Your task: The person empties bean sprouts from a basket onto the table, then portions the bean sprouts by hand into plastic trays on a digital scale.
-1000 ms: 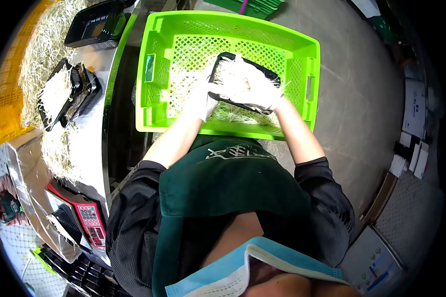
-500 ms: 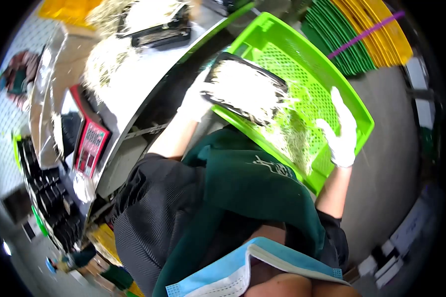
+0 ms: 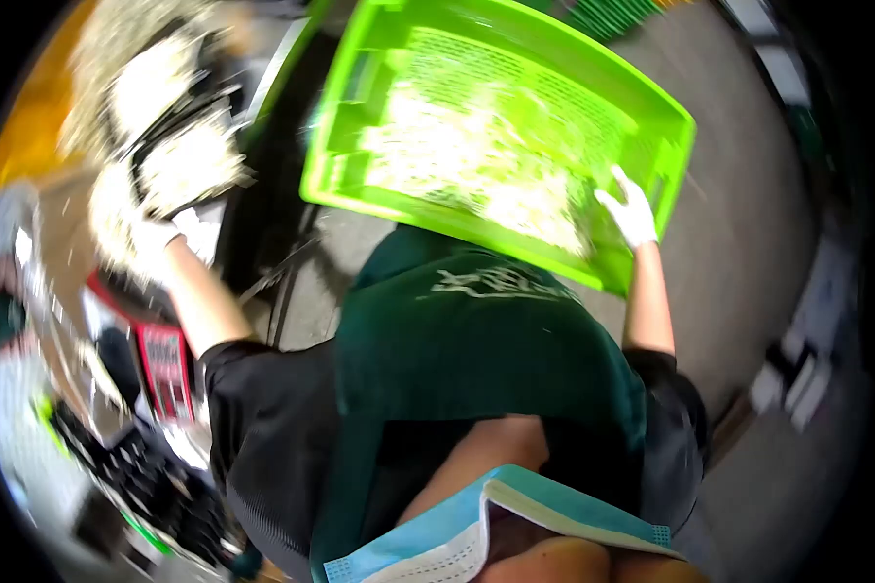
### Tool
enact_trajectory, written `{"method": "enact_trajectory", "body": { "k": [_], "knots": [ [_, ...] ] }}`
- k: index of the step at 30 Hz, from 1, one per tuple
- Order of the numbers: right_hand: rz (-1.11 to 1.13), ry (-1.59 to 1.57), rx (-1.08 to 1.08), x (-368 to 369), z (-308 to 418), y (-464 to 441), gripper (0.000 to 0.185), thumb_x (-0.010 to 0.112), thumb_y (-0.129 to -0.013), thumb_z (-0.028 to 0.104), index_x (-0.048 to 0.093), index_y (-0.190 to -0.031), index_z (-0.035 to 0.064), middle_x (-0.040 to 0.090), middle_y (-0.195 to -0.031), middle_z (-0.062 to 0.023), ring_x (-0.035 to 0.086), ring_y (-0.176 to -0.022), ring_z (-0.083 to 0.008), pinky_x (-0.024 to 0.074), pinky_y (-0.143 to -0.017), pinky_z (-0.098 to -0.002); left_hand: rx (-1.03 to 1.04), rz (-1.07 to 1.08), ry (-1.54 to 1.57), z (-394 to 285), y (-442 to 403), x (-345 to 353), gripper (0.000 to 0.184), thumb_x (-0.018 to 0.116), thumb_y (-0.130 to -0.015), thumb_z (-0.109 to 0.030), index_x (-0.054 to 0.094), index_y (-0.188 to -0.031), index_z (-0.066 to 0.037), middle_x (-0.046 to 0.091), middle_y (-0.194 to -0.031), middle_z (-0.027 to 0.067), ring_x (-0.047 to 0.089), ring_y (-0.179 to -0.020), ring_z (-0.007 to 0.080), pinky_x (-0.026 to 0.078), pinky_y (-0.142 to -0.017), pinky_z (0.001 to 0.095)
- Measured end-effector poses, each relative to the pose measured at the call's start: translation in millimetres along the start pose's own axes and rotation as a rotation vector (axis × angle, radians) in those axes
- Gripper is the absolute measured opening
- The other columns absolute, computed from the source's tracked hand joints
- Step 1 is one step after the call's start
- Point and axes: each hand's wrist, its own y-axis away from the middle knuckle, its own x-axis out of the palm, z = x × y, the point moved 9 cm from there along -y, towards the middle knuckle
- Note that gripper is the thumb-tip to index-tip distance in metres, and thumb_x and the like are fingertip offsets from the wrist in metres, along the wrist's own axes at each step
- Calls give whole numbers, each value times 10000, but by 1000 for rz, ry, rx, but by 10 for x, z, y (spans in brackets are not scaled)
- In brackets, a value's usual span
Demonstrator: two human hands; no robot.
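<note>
The left hand (image 3: 154,239) grips the near end of a black tray (image 3: 141,183) heaped with pale strands (image 3: 194,167), over the desk (image 3: 209,231) and just beside another filled tray (image 3: 204,60). The right hand (image 3: 632,209) is open, thumb apart from fingers, inside the right end of a green crate (image 3: 408,210) with loose strands (image 3: 476,160).

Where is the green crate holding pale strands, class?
In the head view, the green crate is at upper centre, just beyond the dark green apron, with the gloved right hand at its right end.
</note>
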Motion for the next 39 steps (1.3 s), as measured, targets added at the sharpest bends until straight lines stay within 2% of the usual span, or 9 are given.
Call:
{"method": "enact_trajectory", "body": {
  "k": [6,12,15,18,21,22,25,32,39],
  "knots": [
    [-671,417,7,-750,-148,477,727,754,-658,254,449,-1283,44,565,-961,-183,548,-896,-377,451,-819,-439,24,134,-76,221,-970,56,459,503,-745,-25,520,-1203,-2,578,-1124,167,581,-972,297,521,-803,399],
    [-441,-250,601,-161,-1736,464,728,661,-764,519,501,-1220,-27,584,-1155,-198,587,-1009,-285,453,-862,-377,287,-277,-650,-436,-260,117,344,529,-814,-158,577,-1102,24,597,-1101,193,587,-961,283,476,-860,359],
    [-299,-484,717,-5,-1816,465,553,581,-829,515,650,-988,-11,653,-869,-135,595,-797,-215,458,-759,-341,648,44,-881,-665,1096,1303,390,557,-842,-233,570,-1125,35,602,-1117,199,579,-1017,266,442,-909,329],
    [-318,-496,642,20,-1938,348,425,609,-846,419,648,-938,6,629,-821,-60,547,-712,-150,448,-679,-306,167,823,-1232,242,2437,3085,550,604,-847,-269,460,-1281,36,523,-1259,216,509,-1162,275,387,-988,334],
    [-323,-523,612,38,-1918,284,342,645,-843,356,641,-906,20,612,-791,-23,524,-667,-117,439,-633,-281,737,740,-1615,1612,1989,2852,708,635,-824,-284,321,-1373,36,448,-1322,242,478,-1185,361,379,-1005,355],
    [-337,-593,626,44,-1919,290,343,650,-841,353,640,-907,16,614,-790,-24,527,-665,-118,439,-627,-281,-80,706,-1585,1743,1829,2915,655,648,-813,-274,378,-1311,56,515,-1228,226,555,-1062,354,462,-899,375],
    [-355,-557,598,-188,-1792,305,341,659,-837,357,648,-858,17,619,-760,-33,539,-663,-125,446,-623,-281,-743,786,-707,2807,1371,2433,290,666,-776,-177,582,-991,-1,619,-814,88,615,-722,212,515,-671,353],
    [-487,-60,608,-2701,-1055,1033,514,533,-876,532,668,-817,40,592,-685,-54,532,-649,-138,434,-618,-318,-456,729,-862,2487,2164,3120,549,571,-854,-491,645,-944,46,636,-790,107,549,-634,174,439,-605,318],
    [-681,269,436,-4031,391,1264,551,444,-912,520,639,-1087,35,673,-841,-52,597,-768,-181,451,-745,-294,-687,595,-558,2411,2910,3595,446,457,-932,-428,561,-671,-82,554,-626,47,517,-579,153,425,-568,296]
  ]
}}
